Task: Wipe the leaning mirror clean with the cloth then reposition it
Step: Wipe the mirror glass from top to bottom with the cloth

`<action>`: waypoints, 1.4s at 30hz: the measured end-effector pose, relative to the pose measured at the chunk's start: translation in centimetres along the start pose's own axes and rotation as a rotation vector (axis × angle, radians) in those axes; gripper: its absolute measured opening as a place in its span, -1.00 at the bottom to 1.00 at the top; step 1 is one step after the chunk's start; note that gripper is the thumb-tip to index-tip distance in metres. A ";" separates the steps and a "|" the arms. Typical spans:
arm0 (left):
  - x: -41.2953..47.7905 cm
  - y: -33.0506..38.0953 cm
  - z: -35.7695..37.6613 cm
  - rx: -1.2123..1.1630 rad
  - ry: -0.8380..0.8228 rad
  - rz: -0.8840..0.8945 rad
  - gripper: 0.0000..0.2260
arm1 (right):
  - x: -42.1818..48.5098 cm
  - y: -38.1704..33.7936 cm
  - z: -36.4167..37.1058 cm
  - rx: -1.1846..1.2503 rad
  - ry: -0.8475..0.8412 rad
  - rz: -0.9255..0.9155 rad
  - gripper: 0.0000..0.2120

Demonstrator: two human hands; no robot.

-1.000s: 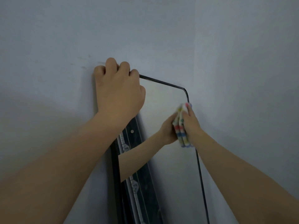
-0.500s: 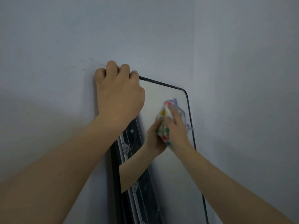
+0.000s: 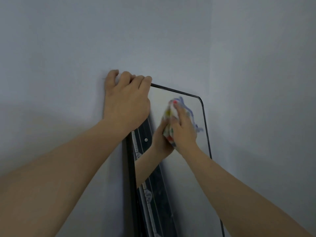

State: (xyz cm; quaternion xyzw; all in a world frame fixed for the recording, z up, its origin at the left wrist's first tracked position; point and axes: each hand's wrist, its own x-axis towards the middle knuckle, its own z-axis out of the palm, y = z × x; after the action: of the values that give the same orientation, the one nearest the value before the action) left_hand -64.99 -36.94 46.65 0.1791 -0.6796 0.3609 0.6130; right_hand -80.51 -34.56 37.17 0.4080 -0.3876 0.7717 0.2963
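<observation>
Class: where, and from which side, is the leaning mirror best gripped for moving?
Probably take the mirror by its black frame: from above at the top-left corner, where the left hand curls over it, plus the right edge from the side. Flat glass offers no hold.

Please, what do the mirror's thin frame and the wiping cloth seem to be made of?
Mirror frame: thin and black, with a rounded corner and a slight sheen. It is probably painted metal, though plastic is possible.
Cloth: soft, matte fabric, white with coloured spots. It bunches under the right hand, and loose bluish threads trail from it.
</observation>
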 end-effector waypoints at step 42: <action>-3.6 -2.5 -2.9 0.021 -0.091 -0.027 -0.60 | -1.3 -8.6 -1.7 -0.449 -0.587 -0.190 -0.58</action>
State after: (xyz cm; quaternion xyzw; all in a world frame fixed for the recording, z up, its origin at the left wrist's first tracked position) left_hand -60.55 -37.25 43.85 0.2109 -0.7004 0.3513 0.5844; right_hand -73.90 -28.83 38.48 0.5709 -0.5757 0.4870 0.3249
